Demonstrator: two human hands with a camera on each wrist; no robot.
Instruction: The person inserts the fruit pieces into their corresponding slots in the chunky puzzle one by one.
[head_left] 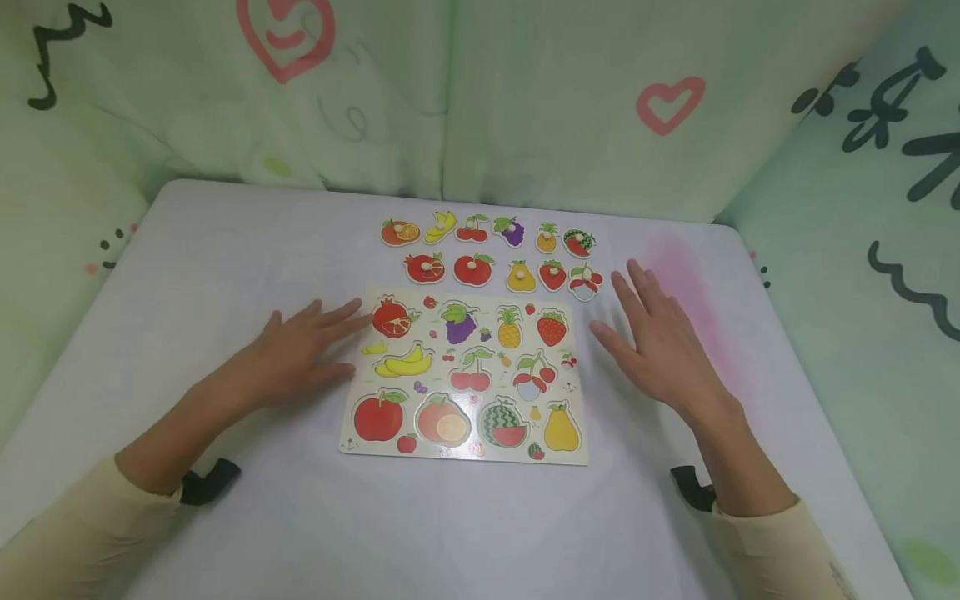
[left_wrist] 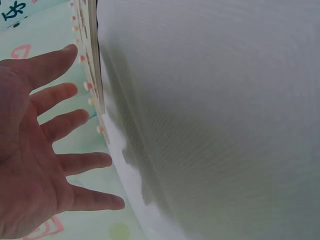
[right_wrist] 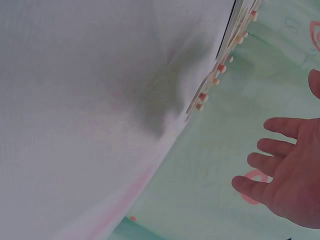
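Observation:
A flat fruit puzzle board (head_left: 435, 383) lies on the table, printed with fruit pictures in outlined recesses. Beyond its far edge, loose knobbed pieces sit in two rows, among them an orange (head_left: 390, 235), bananas (head_left: 438, 229), a watermelon (head_left: 572, 244), a pomegranate (head_left: 417, 267), a pear (head_left: 521, 283) and a strawberry (head_left: 551, 268). My left hand (head_left: 296, 354) has its fingers spread at the board's left edge, holding nothing. To the right of the board, my right hand (head_left: 660, 350) is also empty, fingers extended, its fingertips near the red-and-white fruit piece (head_left: 583, 292).
A white cloth covers the table (head_left: 465, 533), with a pink stain (head_left: 686, 283) at the right. Pale green curtains (head_left: 525, 100) with drawn hearts and squiggles surround it at the back and sides. Dark devices (head_left: 212, 483) are worn at both wrists.

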